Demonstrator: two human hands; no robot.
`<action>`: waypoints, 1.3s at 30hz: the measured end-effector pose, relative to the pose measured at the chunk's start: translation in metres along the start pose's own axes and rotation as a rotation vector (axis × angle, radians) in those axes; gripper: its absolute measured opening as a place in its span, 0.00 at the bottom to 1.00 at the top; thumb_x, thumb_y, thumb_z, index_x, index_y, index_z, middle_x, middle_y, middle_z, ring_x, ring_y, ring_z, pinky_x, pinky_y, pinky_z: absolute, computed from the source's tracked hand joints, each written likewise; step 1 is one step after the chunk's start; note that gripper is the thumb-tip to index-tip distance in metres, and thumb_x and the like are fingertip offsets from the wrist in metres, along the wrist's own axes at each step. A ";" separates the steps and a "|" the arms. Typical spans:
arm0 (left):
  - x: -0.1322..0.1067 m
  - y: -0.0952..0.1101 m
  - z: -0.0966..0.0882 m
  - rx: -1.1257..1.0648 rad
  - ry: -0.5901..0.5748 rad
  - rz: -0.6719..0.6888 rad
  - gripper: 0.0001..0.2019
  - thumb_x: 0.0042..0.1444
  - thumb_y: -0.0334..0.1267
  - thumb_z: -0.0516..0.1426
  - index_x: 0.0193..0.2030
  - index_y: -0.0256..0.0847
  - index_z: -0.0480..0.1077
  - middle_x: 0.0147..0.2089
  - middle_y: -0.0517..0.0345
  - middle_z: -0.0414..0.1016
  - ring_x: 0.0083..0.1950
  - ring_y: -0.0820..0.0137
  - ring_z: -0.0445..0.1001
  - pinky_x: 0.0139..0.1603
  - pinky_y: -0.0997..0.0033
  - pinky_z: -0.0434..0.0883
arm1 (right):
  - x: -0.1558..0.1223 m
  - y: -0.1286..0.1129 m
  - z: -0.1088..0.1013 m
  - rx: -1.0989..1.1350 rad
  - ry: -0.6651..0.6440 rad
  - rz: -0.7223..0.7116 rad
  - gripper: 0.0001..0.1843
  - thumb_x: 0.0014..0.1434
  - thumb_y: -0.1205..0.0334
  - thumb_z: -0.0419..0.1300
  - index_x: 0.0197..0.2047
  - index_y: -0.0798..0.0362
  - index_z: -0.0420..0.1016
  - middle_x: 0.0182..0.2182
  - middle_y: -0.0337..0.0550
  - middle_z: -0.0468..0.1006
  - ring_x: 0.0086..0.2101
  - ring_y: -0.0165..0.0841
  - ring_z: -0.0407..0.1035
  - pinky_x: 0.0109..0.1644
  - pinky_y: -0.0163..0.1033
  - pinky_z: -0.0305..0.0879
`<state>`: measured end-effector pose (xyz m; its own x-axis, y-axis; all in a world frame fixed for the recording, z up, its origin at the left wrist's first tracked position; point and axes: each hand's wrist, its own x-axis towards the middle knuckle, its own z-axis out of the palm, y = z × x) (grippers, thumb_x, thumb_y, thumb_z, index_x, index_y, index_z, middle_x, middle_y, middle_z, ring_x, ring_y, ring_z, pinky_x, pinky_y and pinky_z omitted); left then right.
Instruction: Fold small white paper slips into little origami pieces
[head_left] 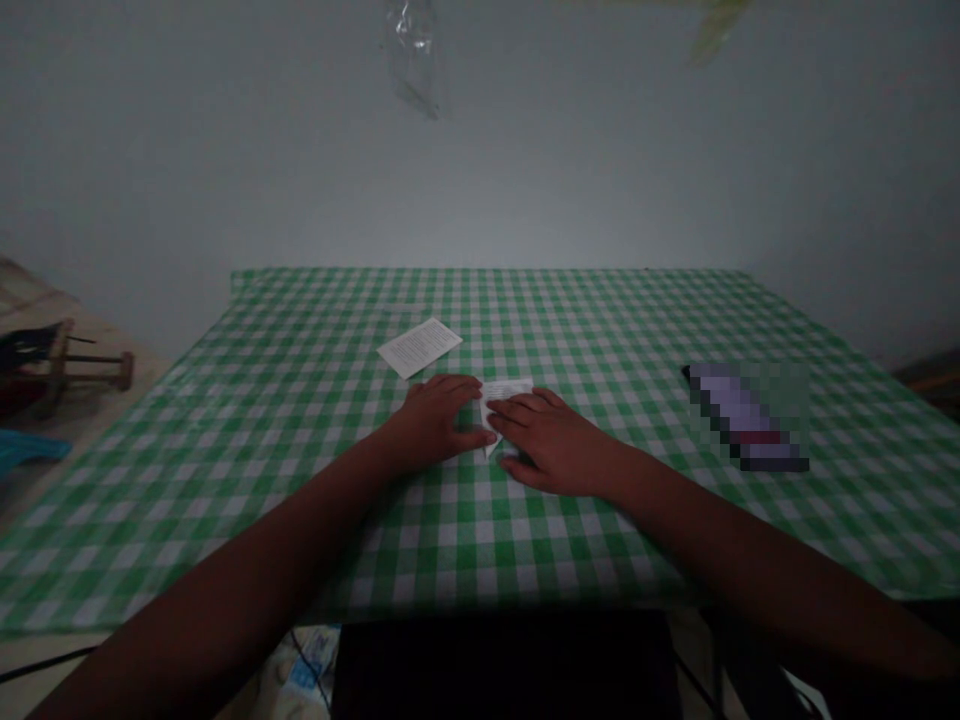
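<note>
A small white paper lies on the green-and-white checked tablecloth near the table's middle. My left hand lies flat on the cloth at the paper's left edge, fingers stretched out, thumb touching the paper. My right hand rests flat over the paper's right and lower part, fingers extended and pressing it down. Most of the paper is hidden under the two hands.
A second white printed slip lies just beyond my left hand. A blurred-out oblong object sits to the right on the cloth. A pale wall stands behind the table. Wooden items lie on the floor at left.
</note>
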<state>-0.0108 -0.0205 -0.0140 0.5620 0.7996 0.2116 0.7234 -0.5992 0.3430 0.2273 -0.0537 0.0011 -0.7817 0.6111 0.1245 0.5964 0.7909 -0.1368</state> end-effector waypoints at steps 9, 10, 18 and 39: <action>-0.001 0.000 0.000 0.002 -0.003 -0.003 0.32 0.50 0.57 0.68 0.57 0.43 0.70 0.65 0.48 0.71 0.66 0.52 0.67 0.65 0.44 0.64 | 0.000 -0.002 -0.003 -0.017 -0.011 0.014 0.29 0.68 0.49 0.53 0.65 0.60 0.67 0.67 0.57 0.66 0.63 0.50 0.60 0.68 0.62 0.52; 0.000 -0.001 0.001 -0.001 0.000 0.002 0.32 0.50 0.57 0.68 0.57 0.43 0.70 0.65 0.48 0.71 0.66 0.52 0.67 0.65 0.45 0.64 | 0.000 -0.002 -0.003 -0.018 -0.012 0.013 0.29 0.68 0.50 0.53 0.65 0.60 0.67 0.67 0.57 0.66 0.63 0.50 0.60 0.68 0.62 0.52; 0.000 -0.003 0.002 -0.014 0.004 0.015 0.33 0.49 0.57 0.69 0.57 0.42 0.69 0.65 0.47 0.72 0.66 0.52 0.68 0.65 0.44 0.64 | 0.000 -0.002 -0.003 -0.010 -0.022 0.016 0.30 0.68 0.49 0.53 0.66 0.60 0.66 0.68 0.58 0.64 0.64 0.51 0.58 0.68 0.62 0.50; 0.002 0.003 -0.010 -0.031 -0.080 -0.026 0.23 0.50 0.53 0.69 0.50 0.48 0.76 0.66 0.53 0.71 0.67 0.52 0.67 0.65 0.43 0.64 | 0.000 -0.001 -0.003 0.019 0.018 0.001 0.28 0.68 0.50 0.54 0.65 0.59 0.68 0.66 0.57 0.68 0.63 0.50 0.61 0.69 0.63 0.49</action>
<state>-0.0115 -0.0202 -0.0038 0.5744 0.8083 0.1294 0.7259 -0.5760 0.3759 0.2269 -0.0545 0.0040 -0.7777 0.6124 0.1420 0.5934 0.7897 -0.1558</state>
